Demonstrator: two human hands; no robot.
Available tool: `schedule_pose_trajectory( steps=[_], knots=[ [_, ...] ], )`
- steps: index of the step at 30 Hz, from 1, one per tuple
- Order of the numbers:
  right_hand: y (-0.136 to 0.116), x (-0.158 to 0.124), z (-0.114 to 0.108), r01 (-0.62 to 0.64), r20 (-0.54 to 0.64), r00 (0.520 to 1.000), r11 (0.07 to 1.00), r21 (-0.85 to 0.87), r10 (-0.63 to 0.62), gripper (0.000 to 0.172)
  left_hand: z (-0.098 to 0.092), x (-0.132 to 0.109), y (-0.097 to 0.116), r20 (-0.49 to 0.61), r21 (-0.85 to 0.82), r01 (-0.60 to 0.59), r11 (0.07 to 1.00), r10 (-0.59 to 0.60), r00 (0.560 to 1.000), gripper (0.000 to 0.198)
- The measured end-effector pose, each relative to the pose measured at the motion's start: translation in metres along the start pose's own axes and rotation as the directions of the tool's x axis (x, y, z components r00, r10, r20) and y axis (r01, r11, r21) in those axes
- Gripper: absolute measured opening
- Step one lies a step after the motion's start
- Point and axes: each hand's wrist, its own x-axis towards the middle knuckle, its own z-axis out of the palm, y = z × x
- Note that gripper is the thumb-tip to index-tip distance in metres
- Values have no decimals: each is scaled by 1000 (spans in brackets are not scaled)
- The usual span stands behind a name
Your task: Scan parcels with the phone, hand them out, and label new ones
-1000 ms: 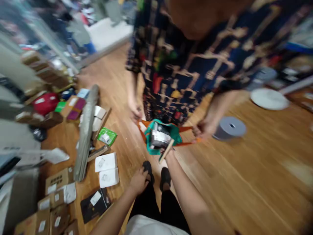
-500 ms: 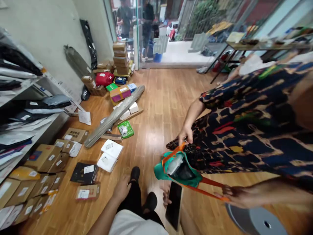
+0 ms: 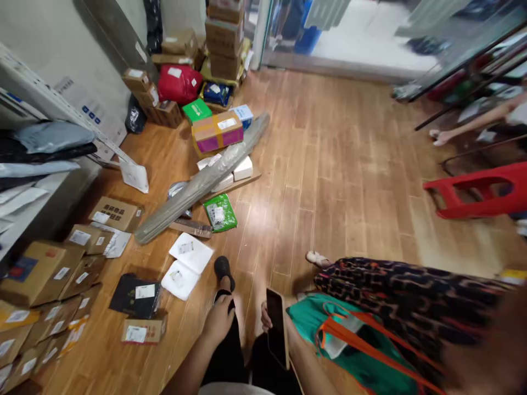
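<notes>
My left hand lies on my left knee with its fingers draped over the dark trouser leg, holding nothing. In my right hand is a smartphone with a dark screen, the fingers wrapped round its left edge. Just right of that forearm hangs another person's teal bag with orange straps; something whitish and something dark show in its opening. That person's dark patterned dress fills the lower right.
On the floor ahead lie a long wrapped roll, a green packet, white packages and a black parcel. Cardboard boxes crowd the left beside a shelf. A red stool stands at right.
My view has tipped further down. The other person has moved lower right with the teal bag, and a red stool has come into sight. My right hand still holds the smartphone.
</notes>
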Motion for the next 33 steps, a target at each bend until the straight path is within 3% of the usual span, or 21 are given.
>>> schedule_pose_trajectory(
  steps=[4,8,12,16,19,21,24,27,30,33],
  knots=[
    [-22,83,-24,37,-142,990,989,142,-17,36,-40,84,8,16,-72,4,997,-3,1000,43],
    [-46,142,-44,-5,-228,972,980,200,51,33,-54,148,-1,33,-153,116,981,-112,993,41],
    [-76,183,-61,-66,-268,955,972,227,127,48,-43,190,-11,58,-252,224,941,-217,975,42],
    [-108,206,-72,-166,-260,933,940,299,248,63,-20,209,-7,81,-316,310,897,-300,950,45],
    [-127,220,-83,-195,-219,936,925,325,275,55,-3,231,-3,119,-340,328,882,-305,945,44],
    [-135,236,-99,-195,-225,935,927,321,275,45,7,257,-6,125,-353,292,889,-265,956,43],
    [-141,273,-137,-171,-275,927,941,291,254,37,18,318,-27,112,-336,243,910,-218,970,43],
    [-143,329,-187,-125,-299,934,962,244,198,41,23,390,-61,73,-283,220,933,-208,975,44],
    [-147,392,-234,-35,-222,973,989,141,66,41,20,459,-98,15,-198,175,964,-175,984,47],
    [-149,452,-274,5,-120,993,992,130,11,42,14,519,-137,9,-80,76,994,-76,997,43]
  ],
)
